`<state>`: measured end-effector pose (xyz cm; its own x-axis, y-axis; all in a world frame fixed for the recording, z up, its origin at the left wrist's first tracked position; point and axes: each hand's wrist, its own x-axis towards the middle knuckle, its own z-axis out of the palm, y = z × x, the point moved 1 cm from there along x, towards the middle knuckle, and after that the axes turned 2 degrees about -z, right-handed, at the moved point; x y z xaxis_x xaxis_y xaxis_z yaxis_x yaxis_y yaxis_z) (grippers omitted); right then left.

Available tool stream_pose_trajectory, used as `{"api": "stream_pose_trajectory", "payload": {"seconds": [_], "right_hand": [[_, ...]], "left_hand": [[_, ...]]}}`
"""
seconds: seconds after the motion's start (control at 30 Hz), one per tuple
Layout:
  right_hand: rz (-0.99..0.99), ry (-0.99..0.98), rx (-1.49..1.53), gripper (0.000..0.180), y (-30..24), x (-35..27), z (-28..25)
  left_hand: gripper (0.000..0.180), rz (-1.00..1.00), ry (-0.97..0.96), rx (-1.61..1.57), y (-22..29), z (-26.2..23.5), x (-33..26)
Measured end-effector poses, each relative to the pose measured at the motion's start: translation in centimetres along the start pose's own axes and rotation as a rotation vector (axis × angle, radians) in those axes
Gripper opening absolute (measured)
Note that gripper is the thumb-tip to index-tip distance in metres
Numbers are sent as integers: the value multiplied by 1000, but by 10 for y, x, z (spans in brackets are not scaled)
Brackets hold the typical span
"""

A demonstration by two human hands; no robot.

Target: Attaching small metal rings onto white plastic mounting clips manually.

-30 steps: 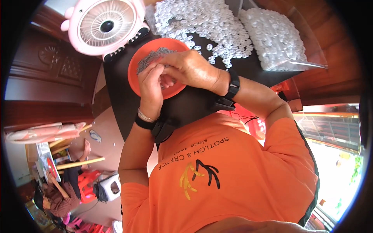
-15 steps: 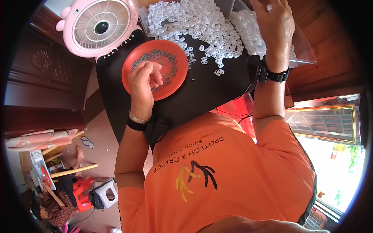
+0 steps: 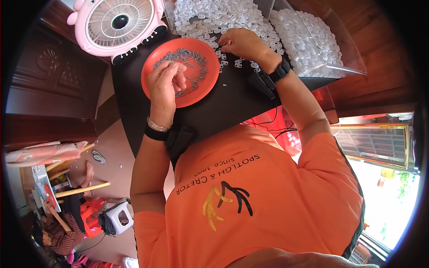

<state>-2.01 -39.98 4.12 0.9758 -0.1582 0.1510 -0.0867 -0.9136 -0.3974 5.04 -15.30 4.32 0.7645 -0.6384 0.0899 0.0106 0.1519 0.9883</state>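
My left hand is closed over the left part of a round red plate, its fingers curled and pressed together. What they hold, if anything, is hidden. Small grey metal pieces like screws lie in a ring on the plate. My right hand is closed in a pinch just right of the plate, above the near edge of a heap of small white plastic pieces with holes. Nothing nameable shows between its fingertips. Several loose white pieces lie on the black tabletop below that hand.
A clear bin full of white pieces stands at the right. At the back left is a pink animal-shaped fan. Cables hang near my right wrist device. Another person sits at the lower left near stools.
My right hand has come from above the clear bin, leftward and nearer, to the white heap beside the plate. My left hand stays curled over the plate.
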Motion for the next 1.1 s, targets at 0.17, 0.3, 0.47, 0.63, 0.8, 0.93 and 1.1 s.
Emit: {"api": "stream_pose_trajectory", "payload": {"seconds": [0.17, 0.3, 0.47, 0.63, 0.8, 0.93, 1.1], "right_hand": [[-34, 20, -153, 18, 0, 3, 10], [-26, 50, -67, 18, -11, 0, 3], [-140, 34, 235, 14, -57, 1, -11], [-317, -44, 746, 8, -92, 14, -3], [-427, 78, 646, 7, -99, 24, 5], [-469, 37, 779, 5, -98, 27, 7], [-389, -69, 944, 9, -99, 25, 6]], "left_hand": [[25, -11, 11, 6, 0, 0, 0], [25, 12, 44, 2, 4, -6, 3], [29, -54, 14, 26, 0, -14, 8], [36, -204, -108, -90, 2, -8, 5], [34, -191, -152, -236, -2, -16, 9], [31, -242, -176, -392, -2, -19, 11], [25, -239, -223, -478, -10, -22, 13]]}}
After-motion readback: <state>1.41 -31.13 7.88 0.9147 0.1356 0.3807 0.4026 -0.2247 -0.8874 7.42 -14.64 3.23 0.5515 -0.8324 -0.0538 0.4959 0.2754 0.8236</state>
